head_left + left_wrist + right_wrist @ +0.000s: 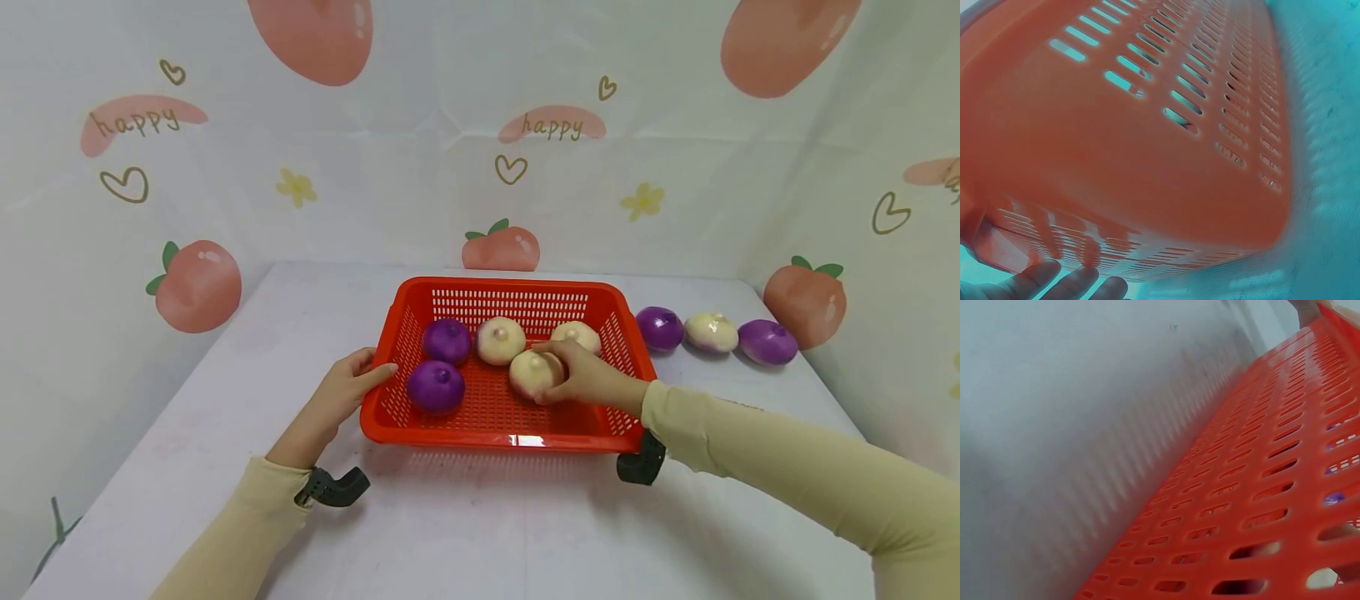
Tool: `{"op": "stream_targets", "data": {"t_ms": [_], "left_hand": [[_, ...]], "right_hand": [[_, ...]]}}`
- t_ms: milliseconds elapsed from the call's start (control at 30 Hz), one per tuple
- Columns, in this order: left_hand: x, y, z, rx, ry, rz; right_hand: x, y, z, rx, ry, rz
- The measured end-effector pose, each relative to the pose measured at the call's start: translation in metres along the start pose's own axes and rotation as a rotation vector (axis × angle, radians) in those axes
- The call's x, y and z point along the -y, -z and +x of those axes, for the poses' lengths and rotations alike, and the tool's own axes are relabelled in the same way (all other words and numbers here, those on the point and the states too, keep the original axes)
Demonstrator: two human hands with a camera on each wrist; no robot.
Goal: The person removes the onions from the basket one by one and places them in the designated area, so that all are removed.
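A red plastic basket (517, 439) with slotted walls sits mid-table in the head view. My left hand (337, 396) holds its left rim, thumb over the edge and fingers outside; in the left wrist view the fingertips (1072, 284) show beside the slotted wall. Inside the basket, my right hand (588, 375) grips a whitish onion (534, 373), thumb on the near side and fingers over the far side. Around it lie another white onion (501, 341), a third one (576, 336) partly behind the hand, and two purple onions (447, 342) at the left.
Right of the basket, a purple onion (660, 329), a white onion (711, 332) and another purple onion (767, 342) lie in a row on the white table (465, 525). A printed cloth (420, 192) hangs behind and at the sides.
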State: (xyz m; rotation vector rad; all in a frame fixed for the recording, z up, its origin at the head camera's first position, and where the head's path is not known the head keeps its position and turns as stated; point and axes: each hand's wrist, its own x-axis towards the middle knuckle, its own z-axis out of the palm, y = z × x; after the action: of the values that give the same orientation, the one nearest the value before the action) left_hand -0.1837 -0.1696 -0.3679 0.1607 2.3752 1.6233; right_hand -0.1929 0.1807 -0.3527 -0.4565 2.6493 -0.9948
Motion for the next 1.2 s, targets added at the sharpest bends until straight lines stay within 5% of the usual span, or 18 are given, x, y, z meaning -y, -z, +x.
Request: {"op": "stream_targets", "data": {"t_ms": [267,533,1200], "left_hand": [[0.0004,0.0002,-0.0004,-0.002,-0.004,0.0],[0.0005,0.0005,-0.001,-0.006,-0.004,-0.011],[0.0,0.0004,-0.0013,0.01,-0.022,-0.024]], "right_hand": [[0.0004,0.0001,-0.0015,0.029,-0.036,-0.02],[-0.0022,-0.0042,-0.0006,0.046,0.063,0.031],[0.0068,0.0,-0.0076,0.029,0.049,0.057]]}}
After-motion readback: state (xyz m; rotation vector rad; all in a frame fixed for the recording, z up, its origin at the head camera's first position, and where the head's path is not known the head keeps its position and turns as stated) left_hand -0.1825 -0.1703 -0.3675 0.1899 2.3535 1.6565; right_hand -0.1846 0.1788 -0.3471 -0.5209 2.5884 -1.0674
